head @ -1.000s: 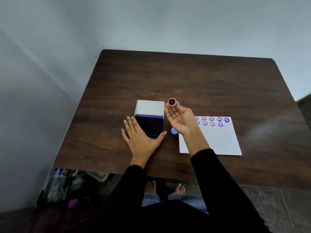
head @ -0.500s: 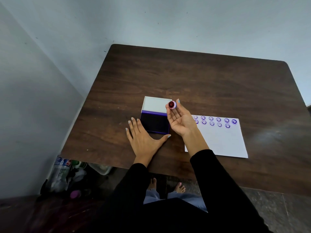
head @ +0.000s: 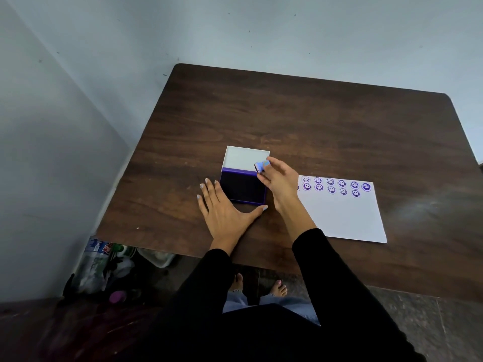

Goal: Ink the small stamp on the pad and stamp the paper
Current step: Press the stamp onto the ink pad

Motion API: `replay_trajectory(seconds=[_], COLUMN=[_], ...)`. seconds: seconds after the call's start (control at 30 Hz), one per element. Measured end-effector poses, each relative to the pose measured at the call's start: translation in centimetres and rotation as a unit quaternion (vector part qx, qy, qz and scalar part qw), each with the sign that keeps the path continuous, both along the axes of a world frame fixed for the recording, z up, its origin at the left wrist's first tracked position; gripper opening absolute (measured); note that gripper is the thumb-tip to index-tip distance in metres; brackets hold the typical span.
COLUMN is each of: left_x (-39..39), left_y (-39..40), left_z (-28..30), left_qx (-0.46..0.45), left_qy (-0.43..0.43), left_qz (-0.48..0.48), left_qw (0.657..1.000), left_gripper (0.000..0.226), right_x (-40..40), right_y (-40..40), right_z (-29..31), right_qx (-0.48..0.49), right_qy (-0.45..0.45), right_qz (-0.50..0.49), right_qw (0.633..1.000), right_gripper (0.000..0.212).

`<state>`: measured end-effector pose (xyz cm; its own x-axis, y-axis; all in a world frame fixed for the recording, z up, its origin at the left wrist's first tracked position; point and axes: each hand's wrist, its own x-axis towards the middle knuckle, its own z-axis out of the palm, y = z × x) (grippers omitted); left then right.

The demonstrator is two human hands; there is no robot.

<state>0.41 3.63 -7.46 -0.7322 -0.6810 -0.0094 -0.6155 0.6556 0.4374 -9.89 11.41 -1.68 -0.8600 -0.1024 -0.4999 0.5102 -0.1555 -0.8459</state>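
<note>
The open ink pad lies on the brown table, dark purple, with its white lid folded back behind it. My left hand rests flat on the table, fingers spread around the pad's near left corner. My right hand pinches the small round stamp, light blue with a reddish face turned left, just above the pad's far right corner. White paper lies to the right, with two rows of purple smiley prints along its far edge.
The table stands in a wall corner. On the floor beneath its left edge sit bags and bottles. My bare feet show under the near edge.
My right hand has turned from palm-up to palm-down, tipping the stamp's face sideways and lowering it toward the pad. The left hand stays put. The camera has shifted left.
</note>
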Motion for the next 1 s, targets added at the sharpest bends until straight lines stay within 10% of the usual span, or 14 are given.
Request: replay_trajectory(seconds=[0.3,1.0], left_x=[0.0,-0.1], left_y=[-0.2,-0.3], left_z=[-0.3,-1.0], left_qx=[0.008,-0.006], left_qy=[-0.002,0.011], left_qz=[-0.009,-0.017], left_qw=[1.000,1.000], left_gripper=[0.128,0.114], right_x=[2.6,3.5], right_y=[-1.1,-1.6], right_z=[-2.1,-2.9], right_qx=[0.307,0.399], right_qy=[0.324,0.399], right_qz=[0.191,0.224], right_qw=[0.874,0.795], right_gripper=[0.024,0.023])
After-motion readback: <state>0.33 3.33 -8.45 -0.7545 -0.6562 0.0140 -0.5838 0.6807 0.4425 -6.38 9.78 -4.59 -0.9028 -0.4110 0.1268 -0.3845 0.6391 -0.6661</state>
